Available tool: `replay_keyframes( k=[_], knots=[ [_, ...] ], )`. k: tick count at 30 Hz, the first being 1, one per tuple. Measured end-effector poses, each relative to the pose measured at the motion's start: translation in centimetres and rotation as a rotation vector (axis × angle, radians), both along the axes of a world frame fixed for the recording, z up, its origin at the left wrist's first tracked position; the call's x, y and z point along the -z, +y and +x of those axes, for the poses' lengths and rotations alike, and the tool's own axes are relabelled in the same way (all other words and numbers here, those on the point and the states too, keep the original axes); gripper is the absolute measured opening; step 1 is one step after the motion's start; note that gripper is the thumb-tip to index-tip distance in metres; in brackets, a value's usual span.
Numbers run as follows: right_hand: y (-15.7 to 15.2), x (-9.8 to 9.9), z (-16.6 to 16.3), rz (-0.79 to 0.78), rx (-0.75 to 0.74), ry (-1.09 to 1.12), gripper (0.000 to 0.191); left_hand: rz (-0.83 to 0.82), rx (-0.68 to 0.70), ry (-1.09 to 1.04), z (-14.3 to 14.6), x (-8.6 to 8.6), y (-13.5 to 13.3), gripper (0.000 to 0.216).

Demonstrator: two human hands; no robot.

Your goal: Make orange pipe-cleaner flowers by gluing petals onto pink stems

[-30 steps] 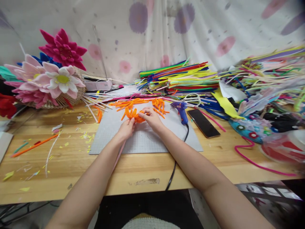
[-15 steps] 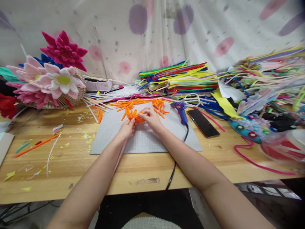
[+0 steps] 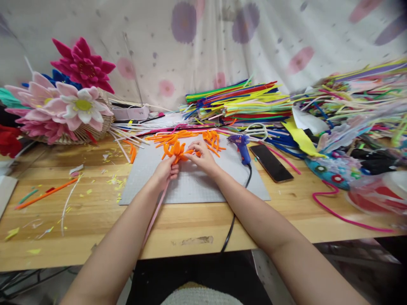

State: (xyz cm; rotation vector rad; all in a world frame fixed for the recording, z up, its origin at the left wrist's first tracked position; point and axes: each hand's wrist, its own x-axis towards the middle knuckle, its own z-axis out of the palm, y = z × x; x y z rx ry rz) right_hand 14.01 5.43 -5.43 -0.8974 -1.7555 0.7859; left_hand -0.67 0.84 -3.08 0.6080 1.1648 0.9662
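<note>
Over the grey cutting mat (image 3: 190, 186), both my hands pinch a small orange pipe-cleaner flower (image 3: 177, 151) with looped petals. My left hand (image 3: 165, 169) is closed on its base, and a pink stem (image 3: 154, 217) runs from it back toward me under my forearm. My right hand (image 3: 203, 156) is closed on the flower's right side, fingertips on a petal. Loose orange pipe-cleaner pieces (image 3: 178, 137) lie on the mat just behind the hands.
A blue glue gun (image 3: 242, 146) with a black cord, white scissors (image 3: 258, 131) and a phone (image 3: 270, 163) lie right of the mat. Stacked coloured pipe cleaners (image 3: 241, 101) fill the back and right. A basket of felt flowers (image 3: 63, 106) stands at the left. Scraps litter the wooden table (image 3: 79, 220).
The orange flower has been turned and lifted slightly, its petals now standing more upright. My left hand shifted a little toward me; the pink stem shows more clearly.
</note>
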Motion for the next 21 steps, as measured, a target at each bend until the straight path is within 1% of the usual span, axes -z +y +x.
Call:
replay_keyframes(
  k=[4, 8, 12, 16, 21],
  knots=[
    [0.2, 0.4, -0.2, -0.008, 0.023, -0.033, 0.015, 0.079, 0.021, 0.09, 0.3, 0.3, -0.2, 0.027],
    [0.2, 0.4, -0.3, -0.009, 0.036, -0.029, 0.016, 0.152, -0.007, 0.192, 0.6, 0.8, -0.2, 0.031],
    [0.2, 0.3, -0.3, -0.003, 0.043, -0.035, 0.016, 0.153, 0.061, 0.202, 0.4, 1.3, -0.1, 0.032],
    [0.2, 0.1, -0.3, -0.007, 0.044, -0.048, 0.015, 0.177, 0.119, 0.186, 0.2, 1.6, 0.1, 0.029],
    [0.2, 0.2, -0.3, -0.015, 0.019, -0.012, 0.016, 0.205, 0.091, 0.244, 0.3, 1.6, 0.1, 0.028]
  ],
)
